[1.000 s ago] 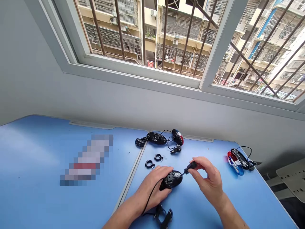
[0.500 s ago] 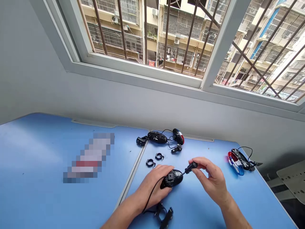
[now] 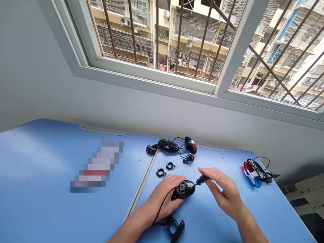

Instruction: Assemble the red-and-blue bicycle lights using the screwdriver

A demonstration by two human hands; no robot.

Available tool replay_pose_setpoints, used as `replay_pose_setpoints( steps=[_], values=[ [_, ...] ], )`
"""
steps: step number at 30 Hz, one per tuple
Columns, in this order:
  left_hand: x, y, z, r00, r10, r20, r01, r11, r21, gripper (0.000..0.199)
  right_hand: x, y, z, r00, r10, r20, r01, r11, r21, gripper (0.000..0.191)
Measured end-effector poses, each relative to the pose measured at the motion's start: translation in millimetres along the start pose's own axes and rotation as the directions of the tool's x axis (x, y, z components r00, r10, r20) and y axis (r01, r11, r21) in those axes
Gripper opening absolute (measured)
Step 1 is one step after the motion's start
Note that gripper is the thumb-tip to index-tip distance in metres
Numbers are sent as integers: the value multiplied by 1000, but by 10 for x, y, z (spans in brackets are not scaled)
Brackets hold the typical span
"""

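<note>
My left hand (image 3: 165, 195) is wrapped round a glossy black oval device (image 3: 184, 189) low over the blue table. A black cable runs from this device across the hand to a black ring clamp with a lever (image 3: 176, 229) near the bottom edge. My right hand (image 3: 224, 190) has its fingers around the end of a small black screwdriver (image 3: 201, 180). The thin tip of the tool meets the right end of the device. Two black ring clamps, one at the back (image 3: 170, 165) and one in front (image 3: 161, 172), lie beyond my left hand.
At the back of the blue table (image 3: 101, 216) lie black oval devices (image 3: 168, 146) joined by cables. An open red, white and blue shell (image 3: 251, 174) sits at the right beside a black part. A blurred item (image 3: 98, 165) is on the left. Behind is a barred window.
The fingers of my right hand have straightened a little and shifted on the screwdriver's handle. My left hand keeps its hold. The whole view has shifted slightly.
</note>
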State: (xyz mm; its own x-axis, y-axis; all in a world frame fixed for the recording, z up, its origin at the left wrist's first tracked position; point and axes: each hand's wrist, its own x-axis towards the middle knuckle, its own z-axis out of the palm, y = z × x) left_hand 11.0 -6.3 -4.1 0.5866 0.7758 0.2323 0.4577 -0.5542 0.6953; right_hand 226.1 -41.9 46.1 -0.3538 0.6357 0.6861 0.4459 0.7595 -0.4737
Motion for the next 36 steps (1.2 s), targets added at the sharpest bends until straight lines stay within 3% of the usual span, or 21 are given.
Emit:
replay_pose_setpoints(
  steps=[9,21,27,32,36],
  values=[
    [-3,18,-19,1000,-17,3,17,1000,-6,53,-10,2,-8,999,12,-42,-12,1000,4,42],
    [15,53,-34,999,-29,18,29,999,-17,53,-35,40,185,963,-35,-268,2,993,-121,27],
    [-24,-68,7,1000,-3,23,3,1000,-18,59,-52,14,173,982,70,-174,-65,997,36,26],
    [-45,-217,70,998,61,-11,-62,998,-24,58,-24,-49,70,997,60,-45,-58,998,40,31],
    [-37,-166,33,999,38,21,-38,999,-31,56,-23,-69,29,998,58,7,-58,997,49,35]
  ],
)
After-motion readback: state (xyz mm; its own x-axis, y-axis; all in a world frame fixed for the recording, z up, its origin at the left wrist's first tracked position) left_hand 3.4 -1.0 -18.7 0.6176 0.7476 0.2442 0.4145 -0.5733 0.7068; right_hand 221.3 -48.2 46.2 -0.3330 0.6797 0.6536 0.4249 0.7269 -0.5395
